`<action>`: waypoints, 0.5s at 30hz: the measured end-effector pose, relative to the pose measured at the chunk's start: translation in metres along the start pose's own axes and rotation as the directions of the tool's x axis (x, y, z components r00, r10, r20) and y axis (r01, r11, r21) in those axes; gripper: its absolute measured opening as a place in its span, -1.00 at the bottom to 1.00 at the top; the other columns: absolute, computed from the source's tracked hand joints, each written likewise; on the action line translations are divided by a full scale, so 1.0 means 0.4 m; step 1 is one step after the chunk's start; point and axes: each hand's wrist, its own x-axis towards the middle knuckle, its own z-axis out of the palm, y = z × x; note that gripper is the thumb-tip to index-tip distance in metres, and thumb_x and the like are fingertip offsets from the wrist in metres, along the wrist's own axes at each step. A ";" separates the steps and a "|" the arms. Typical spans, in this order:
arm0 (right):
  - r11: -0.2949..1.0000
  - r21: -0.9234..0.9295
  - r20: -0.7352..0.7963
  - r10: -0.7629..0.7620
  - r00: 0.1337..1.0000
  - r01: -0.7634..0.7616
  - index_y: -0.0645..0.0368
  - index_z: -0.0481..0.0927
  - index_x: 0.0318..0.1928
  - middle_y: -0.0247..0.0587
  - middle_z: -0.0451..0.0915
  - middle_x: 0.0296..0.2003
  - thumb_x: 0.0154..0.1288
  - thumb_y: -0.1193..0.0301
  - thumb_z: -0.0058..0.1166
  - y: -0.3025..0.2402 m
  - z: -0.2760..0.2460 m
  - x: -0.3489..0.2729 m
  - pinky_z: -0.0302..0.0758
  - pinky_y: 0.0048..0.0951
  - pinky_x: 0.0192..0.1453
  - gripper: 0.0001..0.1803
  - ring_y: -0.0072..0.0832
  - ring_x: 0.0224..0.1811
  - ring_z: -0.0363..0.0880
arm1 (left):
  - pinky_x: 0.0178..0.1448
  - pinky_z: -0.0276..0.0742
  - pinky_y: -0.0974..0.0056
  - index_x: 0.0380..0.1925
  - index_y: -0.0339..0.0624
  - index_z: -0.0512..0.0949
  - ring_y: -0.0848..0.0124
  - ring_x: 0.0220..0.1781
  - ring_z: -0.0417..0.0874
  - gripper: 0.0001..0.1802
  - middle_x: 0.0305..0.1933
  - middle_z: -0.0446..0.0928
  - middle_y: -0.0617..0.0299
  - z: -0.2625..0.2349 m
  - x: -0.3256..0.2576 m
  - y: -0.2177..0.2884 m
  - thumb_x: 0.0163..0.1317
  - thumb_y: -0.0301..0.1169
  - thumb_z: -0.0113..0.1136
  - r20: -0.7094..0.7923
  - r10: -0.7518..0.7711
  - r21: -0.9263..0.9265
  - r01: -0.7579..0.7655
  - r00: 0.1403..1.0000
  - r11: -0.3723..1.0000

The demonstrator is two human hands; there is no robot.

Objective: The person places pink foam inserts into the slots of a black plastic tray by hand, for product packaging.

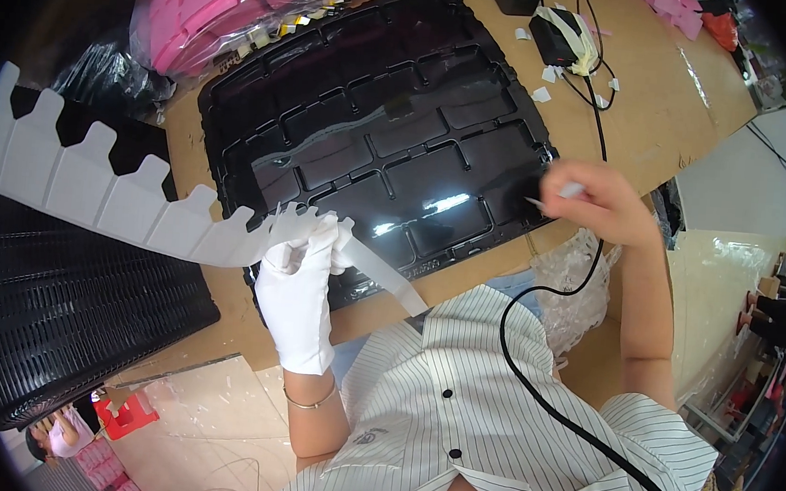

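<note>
My left hand (299, 284), in a white glove, is closed on a long strip of white sheet with rounded tabs (129, 197). The tabbed part curves up to the far left, and a plain translucent end (388, 280) hangs to the right of the glove. My bare right hand (599, 204) is closed around a slim pointed tool (535, 203), whose kind I cannot make out; its tip points left, and something pale shows between the fingers. Below both hands lies a black plastic tray (344, 163) with moulded compartments, the right hand being over its right edge.
Stacked black trays (65, 312) stand at the left. Bagged pink foam pieces (236, 7) lie behind the tray. At the back right, a black box-shaped device (557, 39) has a cable (508, 338) running past my right arm. White scraps (541, 95) dot the brown tabletop (644, 108).
</note>
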 end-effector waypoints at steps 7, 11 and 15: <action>0.865 0.501 -0.418 0.212 0.883 0.029 0.20 0.52 -0.28 -0.43 0.48 -0.35 0.27 0.42 0.18 0.111 -0.060 -0.242 0.31 -0.65 -0.22 -0.86 -0.73 -0.30 0.37 | -0.31 0.44 0.49 -0.23 -0.35 0.60 0.52 -0.33 0.61 -0.83 -0.31 0.65 0.16 0.022 -0.006 0.004 0.25 -0.45 0.28 0.035 0.020 -0.011 -0.020 0.999 1.000; 0.987 0.113 -0.032 0.116 0.993 -0.112 0.22 0.51 -0.31 -0.45 0.53 -0.36 0.35 0.40 0.08 -0.048 -0.001 -0.055 0.38 -0.60 -0.20 -0.86 -0.70 -0.29 0.44 | -0.33 0.38 0.49 -0.24 -0.32 0.61 0.56 -0.37 0.56 -0.82 -0.32 0.65 0.18 0.008 0.001 -0.008 0.26 -0.41 0.28 0.067 0.043 0.039 -0.046 0.997 0.998; 0.900 -0.402 -0.097 0.139 0.986 -0.166 0.25 0.53 -0.31 -0.18 0.60 -0.45 0.31 0.37 0.10 -0.014 0.009 0.068 0.46 -0.40 -0.24 -0.82 -0.37 -0.35 0.59 | -0.32 0.39 0.49 -0.21 -0.31 0.62 0.57 -0.38 0.55 -0.80 -0.32 0.65 0.21 0.024 0.007 -0.008 0.27 -0.39 0.27 0.099 0.040 0.032 -0.044 0.994 0.999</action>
